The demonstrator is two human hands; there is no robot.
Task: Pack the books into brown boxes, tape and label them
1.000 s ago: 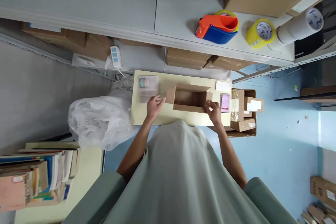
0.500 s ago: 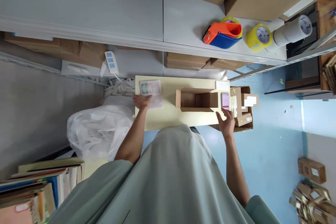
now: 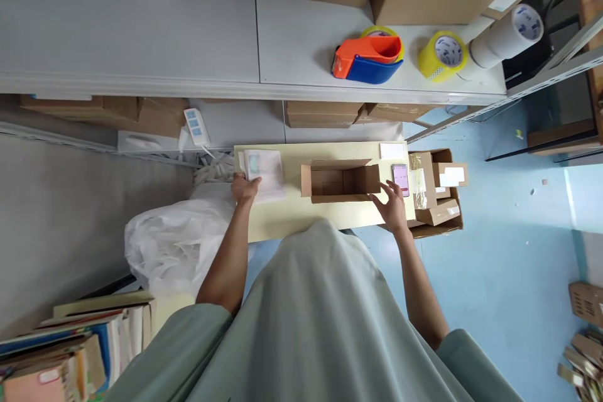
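Touching the left edge of the wrapped packet (image 3: 268, 176) with the left hand (image 3: 245, 189) (cannot tell whether pinching it). Holding the right hand (image 3: 391, 204) wide, thumb and fingers apart, by the right end of the open carton (image 3: 340, 181), near the phone (image 3: 400, 179). Seen on the cream table (image 3: 271, 220): packet left of carton, phone right of it

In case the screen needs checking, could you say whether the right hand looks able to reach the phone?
Probably yes: the phone lies uncovered on the table, close to the right hand, with nothing visibly between them.
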